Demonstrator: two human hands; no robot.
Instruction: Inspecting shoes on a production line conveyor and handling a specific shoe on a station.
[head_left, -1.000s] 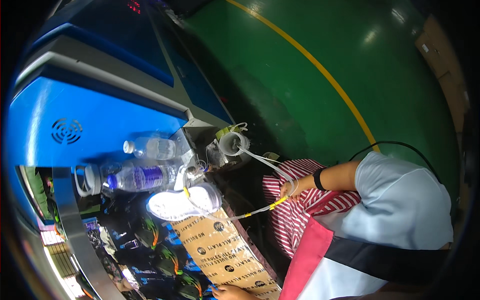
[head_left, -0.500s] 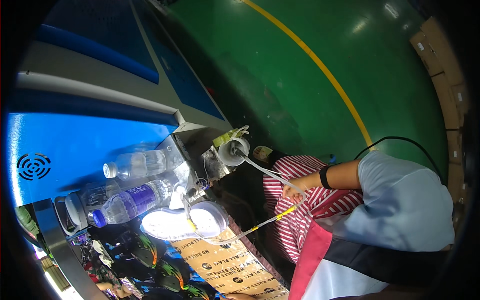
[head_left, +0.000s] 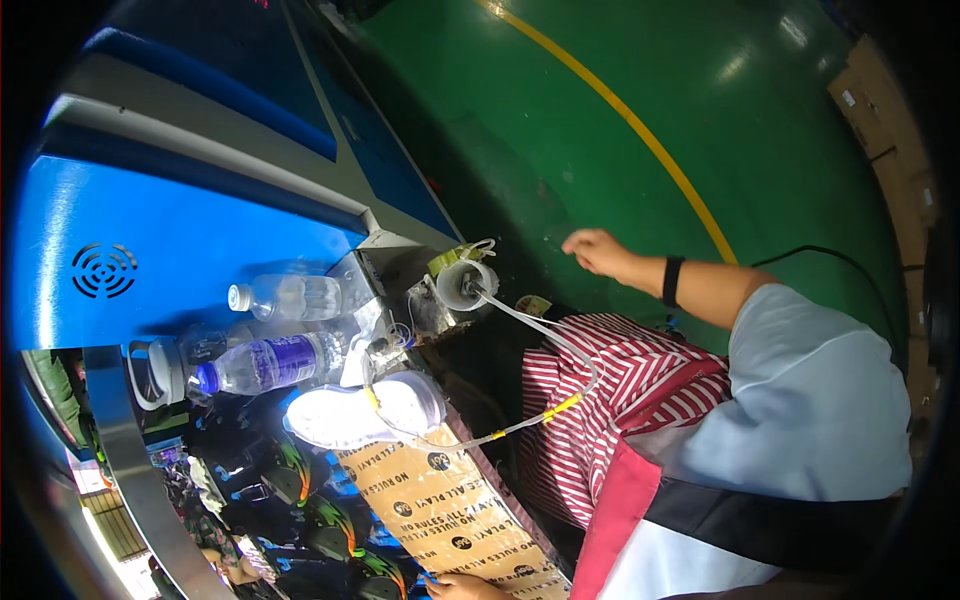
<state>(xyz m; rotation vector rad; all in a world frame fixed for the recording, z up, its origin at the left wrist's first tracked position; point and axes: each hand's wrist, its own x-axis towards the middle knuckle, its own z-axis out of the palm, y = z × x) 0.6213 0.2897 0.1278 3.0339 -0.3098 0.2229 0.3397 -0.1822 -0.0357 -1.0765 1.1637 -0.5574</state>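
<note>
At the far left, a blue machine housing with a round speaker grille fills the view, and on the ledge below it lie two clear plastic bottles: an empty one and, just beside it, one with a purple label. Moving right, a white shoe sole rests on a strip of printed brown cardboard, with dark shoe uppers piled near its left edge.

A thin clear tube runs from a small white cup-shaped fitting at the bench corner, loops across the person's red-and-white striped apron, and ends over the sole with a yellow connector partway along.

The left hand shows only at the lower edge, fingertips touching the cardboard; whether it grips anything cannot be told. The right hand, with a black band at the wrist, is raised over the green floor, well apart from the tube, fingers loosely curled and holding nothing.

With the tube hanging free across the lap, the arm or apron could likely snag it, dragging its tip off the sole or pulling it from the fitting. The bottles, lying on their sides, could roll off the ledge onto the work.
</note>
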